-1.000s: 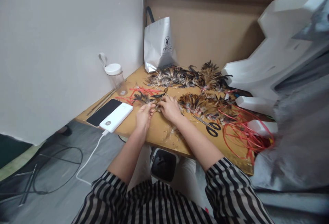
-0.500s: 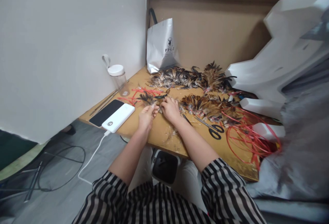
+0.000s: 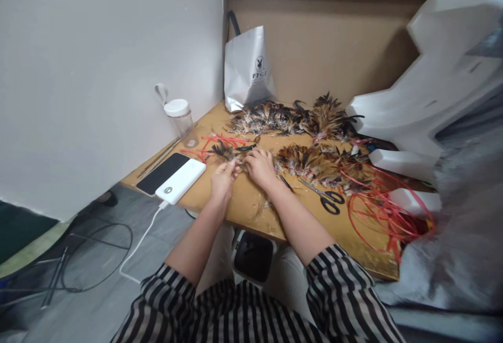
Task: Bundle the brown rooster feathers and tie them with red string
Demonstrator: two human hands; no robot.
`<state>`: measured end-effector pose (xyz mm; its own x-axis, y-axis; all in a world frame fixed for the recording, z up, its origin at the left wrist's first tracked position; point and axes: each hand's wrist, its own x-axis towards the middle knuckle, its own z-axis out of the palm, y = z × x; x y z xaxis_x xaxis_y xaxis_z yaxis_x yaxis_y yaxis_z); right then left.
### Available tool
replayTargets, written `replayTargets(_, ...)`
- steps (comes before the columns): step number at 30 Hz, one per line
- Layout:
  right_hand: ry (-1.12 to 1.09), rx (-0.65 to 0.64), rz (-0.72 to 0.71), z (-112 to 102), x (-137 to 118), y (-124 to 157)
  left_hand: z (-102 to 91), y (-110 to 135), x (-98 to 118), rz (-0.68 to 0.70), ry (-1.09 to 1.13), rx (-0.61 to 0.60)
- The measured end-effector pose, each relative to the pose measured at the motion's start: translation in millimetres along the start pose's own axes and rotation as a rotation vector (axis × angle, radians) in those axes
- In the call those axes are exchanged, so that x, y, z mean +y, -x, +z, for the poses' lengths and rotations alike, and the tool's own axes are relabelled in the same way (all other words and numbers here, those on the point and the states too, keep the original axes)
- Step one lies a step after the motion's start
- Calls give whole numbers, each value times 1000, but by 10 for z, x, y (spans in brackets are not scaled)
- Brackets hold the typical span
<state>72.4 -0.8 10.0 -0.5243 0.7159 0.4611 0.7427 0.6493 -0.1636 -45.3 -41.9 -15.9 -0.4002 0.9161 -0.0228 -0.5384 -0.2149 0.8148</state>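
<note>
My left hand [image 3: 223,179] is closed in a pinch on a small bunch of dark brown feathers [image 3: 223,151], whose tips fan out beyond the fingers. Close beside it, my right hand [image 3: 260,169] reaches down to the table with bent fingers, over more loose feathers; its fingertips are hidden, so what they grip cannot be made out. To the right of that hand lies a row of brown feather bunches [image 3: 306,162]. Black-handled scissors [image 3: 328,199] rest in front of the row. A long dark feather [image 3: 247,147] lies just behind my hands.
Further back are a darker feather heap [image 3: 271,117] and a silver bag [image 3: 247,70]. On the left stand a lidded jar [image 3: 183,122], a phone [image 3: 163,172] and a cabled power bank [image 3: 181,180]. Red plastic string lies cut [image 3: 212,141] and tangled [image 3: 377,212]. White foam [image 3: 416,96] borders the right.
Both hands stay almost in place, with only slight finger movement at the feather bunch. The view has shifted a little.
</note>
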Motion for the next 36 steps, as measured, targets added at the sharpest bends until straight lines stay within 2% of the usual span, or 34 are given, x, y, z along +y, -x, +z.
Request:
replayTargets(4, -35, 88, -19, -158, 50, 55, -14, -13, -31, 14, -47, 13)
replayTargets(9, -32, 88, -46, -304, 52, 118, -25, -19, -89, 30, -185, -70)
replayTargets(14, -67, 93, -61, -312, 34, 145, -15, 5, -110, 18, -215, -129)
replayTargets(20, -198, 159, 16, -249, 39, 154, 4, 25, -81, -64, -95, -162)
replayTargets(24, -429, 337, 176, -198, 39, 132, -1, 7, -32, -111, 75, -162)
replayTargets(26, -592, 372, 249, -148, 29, 112, -1, 1, -6, -136, 154, -148)
replayTargets(29, -871, 284, 369, -56, -11, 84, 10, 11, 24, -161, 212, -145)
replayTargets(32, -1151, 186, 465, -5, -73, 67, 26, 35, 32, -177, 223, -193)
replayTargets(36, -1357, 163, 527, -72, -128, 65, 30, 52, 24, -215, 200, -260)
